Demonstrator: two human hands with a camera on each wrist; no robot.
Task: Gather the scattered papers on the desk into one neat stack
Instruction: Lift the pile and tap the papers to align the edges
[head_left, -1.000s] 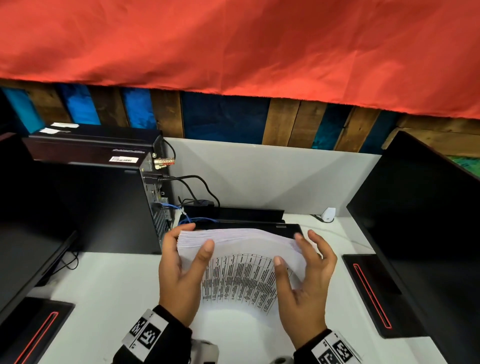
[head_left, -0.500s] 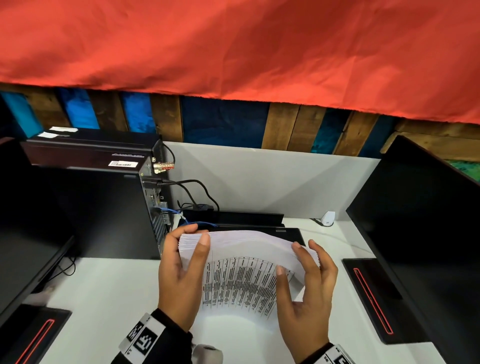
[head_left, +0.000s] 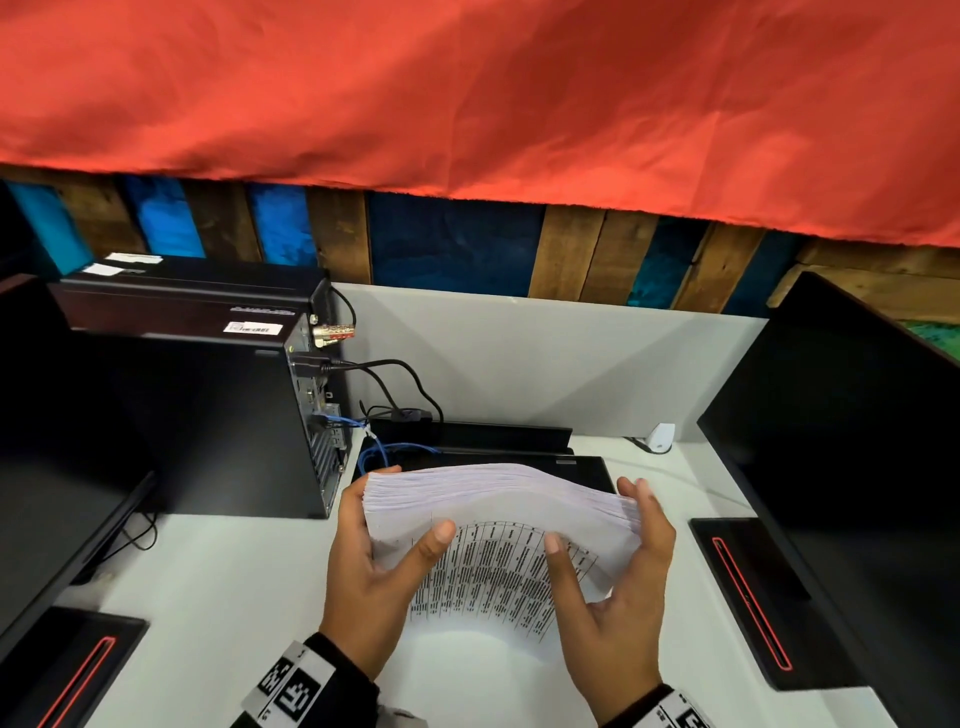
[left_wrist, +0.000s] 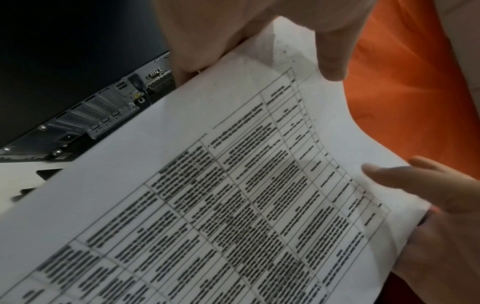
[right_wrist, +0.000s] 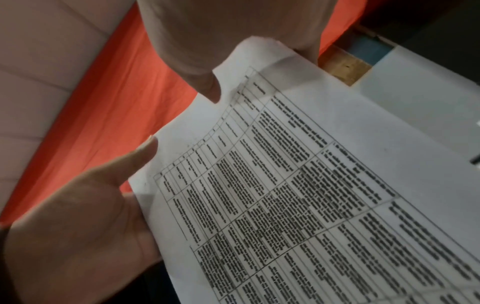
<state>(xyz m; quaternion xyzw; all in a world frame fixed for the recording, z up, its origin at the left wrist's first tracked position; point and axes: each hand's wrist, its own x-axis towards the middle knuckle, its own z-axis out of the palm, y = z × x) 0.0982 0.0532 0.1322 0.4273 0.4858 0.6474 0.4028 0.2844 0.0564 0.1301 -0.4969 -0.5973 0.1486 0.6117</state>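
Note:
A thick stack of white papers (head_left: 498, 499) stands upright and bowed over the white desk (head_left: 208, 597). Its front sheet shows a printed table. My left hand (head_left: 402, 504) grips the stack's left side, thumb on the front sheet and fingers behind. My right hand (head_left: 597, 514) holds the right side, thumb on the front and fingers along the right edge. The left wrist view shows the printed sheet (left_wrist: 233, 185) pinched under my left thumb. The right wrist view shows the same sheet (right_wrist: 311, 185) under my right thumb.
A black computer tower (head_left: 208, 415) with cables (head_left: 384, 452) stands close on the left. Flat black devices (head_left: 493, 441) lie behind the stack. Dark monitors flank the desk at left (head_left: 52, 467) and right (head_left: 857, 493), their bases (head_left: 753, 597) on the desk. A white partition (head_left: 545, 364) closes the back.
My right hand has slid outward to the stack's right edge. The left thumb sits lower on the front sheet. The stack's top edge now shows thicker and more bowed.

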